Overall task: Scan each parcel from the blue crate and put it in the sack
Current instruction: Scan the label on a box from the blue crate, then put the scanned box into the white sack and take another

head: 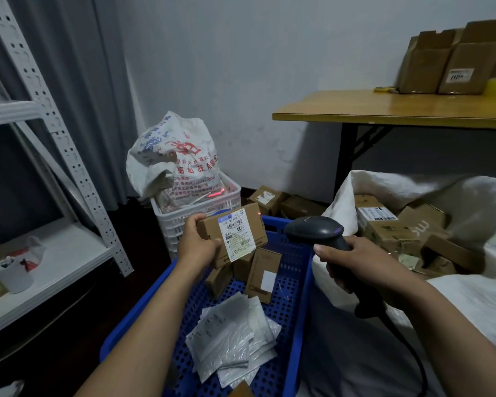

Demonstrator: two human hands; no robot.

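The sack [413, 190], white and wide open, is sitting to the right of the blue crate [298, 282] with cardboard boxes already piled inside it. The crate is holding a few small cartons and some grey mailers [235, 336]. Above it, the left hand [196, 247] is gripping a labelled parcel [235, 234], while the right hand [352, 262] is clutching the black scanner [315, 232], nose toward the parcel.
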